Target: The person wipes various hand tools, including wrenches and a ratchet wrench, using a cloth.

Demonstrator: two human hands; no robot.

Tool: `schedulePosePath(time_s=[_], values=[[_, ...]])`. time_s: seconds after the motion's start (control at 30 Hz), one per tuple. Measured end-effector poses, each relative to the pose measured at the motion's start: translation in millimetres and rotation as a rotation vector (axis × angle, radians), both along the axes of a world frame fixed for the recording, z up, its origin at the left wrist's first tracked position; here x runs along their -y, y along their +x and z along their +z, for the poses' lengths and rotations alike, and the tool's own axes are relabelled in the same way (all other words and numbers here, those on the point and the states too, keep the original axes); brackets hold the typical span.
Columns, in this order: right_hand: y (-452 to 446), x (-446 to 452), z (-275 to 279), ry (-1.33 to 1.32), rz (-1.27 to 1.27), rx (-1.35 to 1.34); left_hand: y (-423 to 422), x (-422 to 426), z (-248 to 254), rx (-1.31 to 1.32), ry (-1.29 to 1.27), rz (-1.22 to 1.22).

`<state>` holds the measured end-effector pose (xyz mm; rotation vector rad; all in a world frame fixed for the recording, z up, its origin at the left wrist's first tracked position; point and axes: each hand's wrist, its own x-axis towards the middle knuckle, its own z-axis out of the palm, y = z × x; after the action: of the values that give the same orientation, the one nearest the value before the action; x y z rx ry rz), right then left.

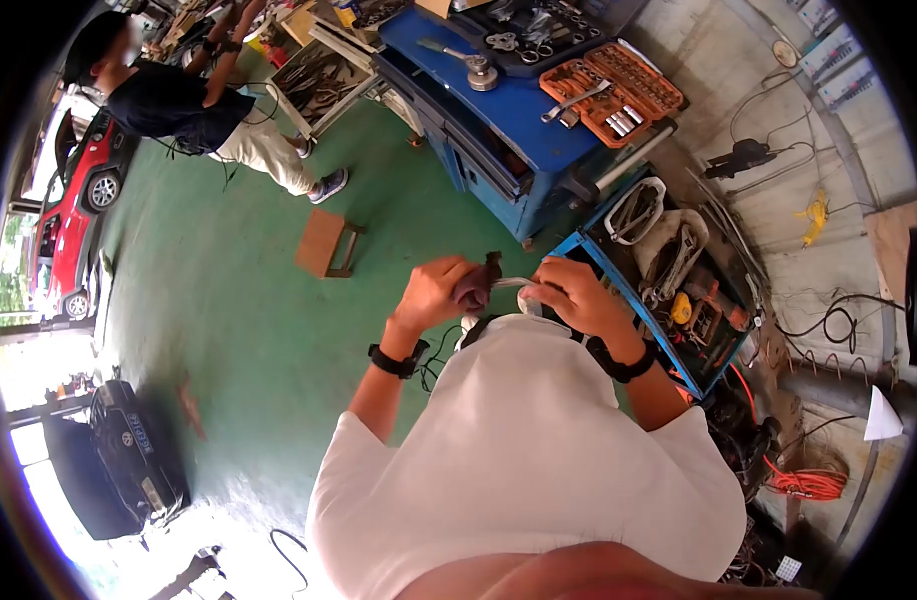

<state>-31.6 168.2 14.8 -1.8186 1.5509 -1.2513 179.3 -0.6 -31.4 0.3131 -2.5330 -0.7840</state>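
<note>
My left hand [438, 292] is closed around a dark maroon rag [472, 290], part of which sticks up above the fingers. A slim silver metal tool [512, 282] runs from the rag to my right hand [576, 296], whose fingers and thumb grip its other end. The tool's ends are hidden by the rag and the fingers, so its exact kind cannot be made out. Both hands are in front of my white shirt, above the green floor.
Ahead stands a blue tool cabinet [428, 110] with an orange socket set case [643, 75] on top. A blue-edged tool cart [668, 365] is at my right. A wooden stool [323, 243], another person [178, 105] and a red car [78, 200] are to the left.
</note>
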Motion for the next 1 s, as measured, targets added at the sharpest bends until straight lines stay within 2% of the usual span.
schedulePosePath(time_s=[0.07, 0.13, 0.2, 0.27, 0.43, 0.53, 0.57, 0.63, 0.77, 0.83, 0.87, 0.93, 0.97, 1.0], values=[[2, 0, -12, 0.138, -0.063, 0.344, -10, -10, 1, 0.016, 0.052, -0.04], [0, -2, -19, 0.257, -0.067, 0.337, -22, -20, 5, -0.069, 0.109, 0.016], [8, 6, -22, 0.077, -0.048, 0.015, -35, -27, 6, -0.077, 0.134, -0.004], [18, 9, -33, 0.067, -0.052, 0.028, -42, -32, 3, -0.086, 0.148, -0.02], [21, 15, -21, 0.062, -0.078, -0.298, -43, -39, -11, -0.097, 0.255, 0.073], [13, 14, -13, 0.076, -0.06, -0.321, -36, -43, -9, -0.037, 0.33, 0.066], [7, 13, -8, 0.075, -0.059, -0.319, -31, -38, -12, -0.036, 0.328, 0.067], [-13, 7, 3, -0.088, -0.148, -0.145, -18, -26, -22, 0.11, 0.151, 0.013], [-39, -11, 44, 0.01, -0.224, 0.033, -7, -15, -34, 0.054, 0.13, 0.06], [-46, -15, 47, 0.062, -0.238, 0.011, -14, -17, -42, 0.021, 0.314, 0.162], [-48, -15, 44, 0.059, -0.247, 0.012, -18, -18, -45, 0.023, 0.311, 0.154], [-49, -9, 30, 0.04, -0.265, 0.034, -26, -24, -47, -0.058, 0.726, 0.244], [-49, -7, 26, 0.075, -0.246, 0.014, -32, -27, -50, -0.146, 0.856, 0.252], [-49, -4, 19, 0.071, -0.248, 0.018, -42, -32, -42, -0.143, 0.852, 0.251]])
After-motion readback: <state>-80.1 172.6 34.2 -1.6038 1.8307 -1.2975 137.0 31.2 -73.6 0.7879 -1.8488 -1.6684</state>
